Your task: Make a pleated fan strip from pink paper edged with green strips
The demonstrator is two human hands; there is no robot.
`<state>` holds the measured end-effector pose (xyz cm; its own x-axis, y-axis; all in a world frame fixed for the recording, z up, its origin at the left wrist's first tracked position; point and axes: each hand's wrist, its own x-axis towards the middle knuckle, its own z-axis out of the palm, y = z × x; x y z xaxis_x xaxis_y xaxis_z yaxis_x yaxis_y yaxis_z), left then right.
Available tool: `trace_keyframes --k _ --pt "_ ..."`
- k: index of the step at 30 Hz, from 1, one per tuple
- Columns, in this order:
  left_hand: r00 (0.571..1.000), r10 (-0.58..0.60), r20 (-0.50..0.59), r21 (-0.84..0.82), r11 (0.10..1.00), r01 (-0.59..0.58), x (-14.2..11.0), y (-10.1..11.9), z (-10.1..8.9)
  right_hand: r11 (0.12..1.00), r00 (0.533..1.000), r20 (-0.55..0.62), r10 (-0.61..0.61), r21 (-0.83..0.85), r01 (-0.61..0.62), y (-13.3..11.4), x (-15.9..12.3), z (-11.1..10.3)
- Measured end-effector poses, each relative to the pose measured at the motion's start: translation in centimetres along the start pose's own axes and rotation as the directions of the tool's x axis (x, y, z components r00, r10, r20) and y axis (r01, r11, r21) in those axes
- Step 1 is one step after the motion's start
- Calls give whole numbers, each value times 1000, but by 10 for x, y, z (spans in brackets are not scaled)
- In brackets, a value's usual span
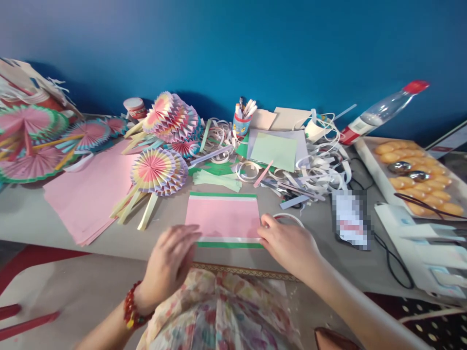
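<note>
A rectangular pink sheet of paper (222, 216) with white and green bands along its far and near edges lies flat on the table before me. My right hand (286, 243) pinches its right edge between thumb and fingers. At the near left corner, my left hand (171, 255) has its fingers stretched out over the paper's edge, slightly blurred; whether they press on it I cannot tell. A red bead bracelet (132, 306) circles my left wrist. Beyond the sheet lie pale green paper strips (217, 181), and beside my right hand is a white ring (290, 217), partly covered.
Folded paper fans (155, 170) and a stack of pink paper (91, 194) fill the left. A pen cup (241, 125), tangled white strips (321, 167) and scissors (292, 200) lie behind. To the right are a tilted bottle (383, 114), a phone (350, 221) and a food tray (372, 167).
</note>
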<state>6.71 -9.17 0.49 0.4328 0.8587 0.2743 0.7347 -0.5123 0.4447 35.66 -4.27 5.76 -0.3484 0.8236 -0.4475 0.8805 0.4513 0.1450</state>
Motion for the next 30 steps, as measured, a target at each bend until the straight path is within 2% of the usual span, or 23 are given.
trace_keyframes --k 1,2,4,6,8,12,17,22,26,30 --pt "990 108 86 -22 994 -107 3 8 3 1000 1000 1 0 -8 0 0 0 0" --pt "960 216 180 -35 976 -213 6 14 7 1000 1000 3 2 -16 -2 0 0 0" --pt "881 350 319 -32 933 -359 13 21 16 999 1000 3 6 -31 -6 -1 -1 0" --pt "817 414 401 -17 895 -445 19 21 24 999 1000 0 10 -40 -10 -2 -1 0" --pt "782 436 446 3 872 -489 23 16 30 999 1000 1 12 -39 -12 -2 -1 0" --pt "772 441 458 48 855 -517 26 12 29 1000 1000 -4 12 -24 -12 -1 -2 0" --pt "817 422 394 27 883 -469 39 26 31 1000 999 -35 11 -2 -11 0 -3 -1" --pt "728 565 389 -72 806 -587 53 33 52 1000 997 -76 1 13 0 -1 -3 2" --pt "729 556 400 -40 805 -592 59 31 59 999 995 -99 -9 39 13 1 -5 3" --pt "705 578 411 -43 784 -619 67 30 59 997 994 -111 -14 74 22 4 -9 5"
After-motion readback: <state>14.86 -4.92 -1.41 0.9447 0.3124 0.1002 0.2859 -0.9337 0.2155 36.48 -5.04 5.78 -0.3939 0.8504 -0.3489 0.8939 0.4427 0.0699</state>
